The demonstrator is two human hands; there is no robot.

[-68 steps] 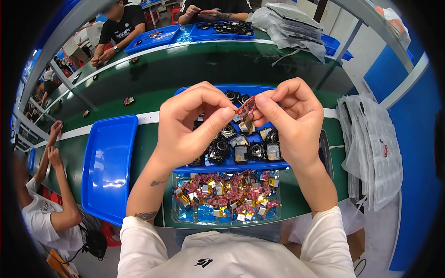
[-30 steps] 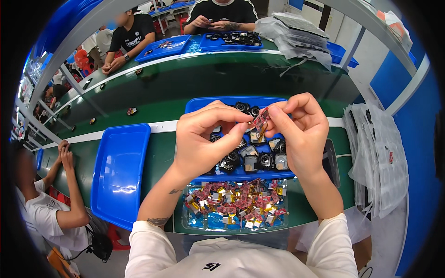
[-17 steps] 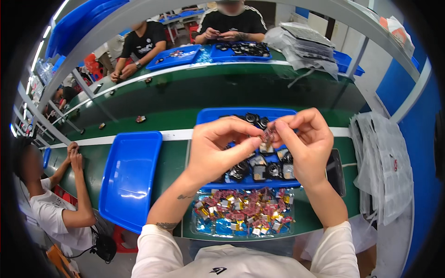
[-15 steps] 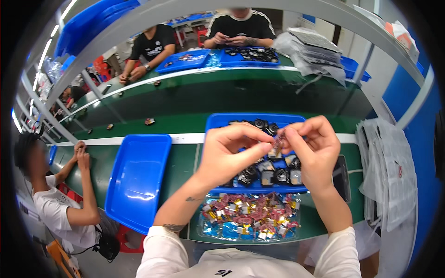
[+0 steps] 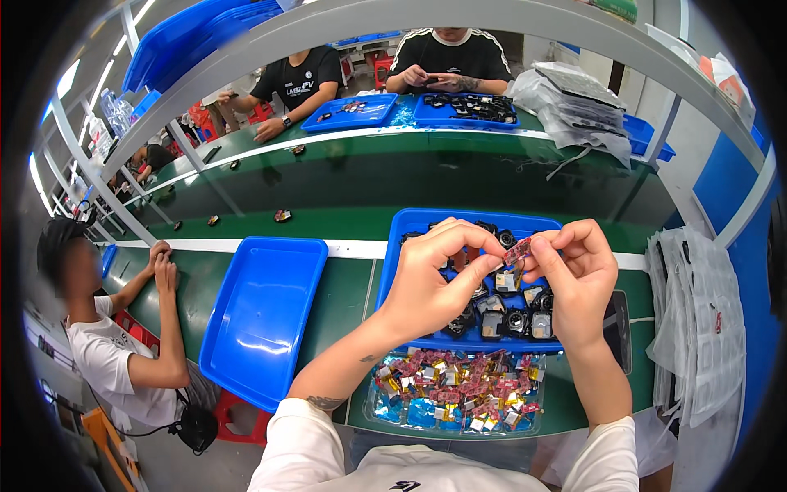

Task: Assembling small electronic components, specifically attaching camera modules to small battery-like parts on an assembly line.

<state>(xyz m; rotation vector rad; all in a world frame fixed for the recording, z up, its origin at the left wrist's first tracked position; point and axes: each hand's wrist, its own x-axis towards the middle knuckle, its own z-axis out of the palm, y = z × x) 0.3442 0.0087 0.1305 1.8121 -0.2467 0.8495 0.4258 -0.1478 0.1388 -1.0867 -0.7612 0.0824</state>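
A small red circuit board [image 5: 518, 251] is pinched between both hands above a blue tray [image 5: 392, 279]. My left hand [image 5: 434, 283] grips its left end between thumb and forefinger. At the other end, my right hand [image 5: 577, 283] has thumb and forefinger closed on it, the remaining fingers curled. Black round-fronted housings [image 5: 516, 321], some with silvery rectangular pieces, fill the tray below. Nearer to me, a clear plastic tray [image 5: 370, 410] holds a heap of red boards [image 5: 459, 385] with silver and yellow parts attached.
An unfilled blue tray [image 5: 262, 320] lies to the left. Beyond runs a green belt [image 5: 426, 176] carrying several small assemblies [image 5: 283, 216]. A dark flat device [image 5: 619, 332] and stacked wrapped trays [image 5: 697, 328] are at right. A metal frame [image 5: 393, 20] arches overhead. Co-workers sit left and opposite.
The red board between my fingers now shows its flat face more plainly. The whole scene has shifted right in the picture. Across the belt, a co-worker's hands have moved apart.
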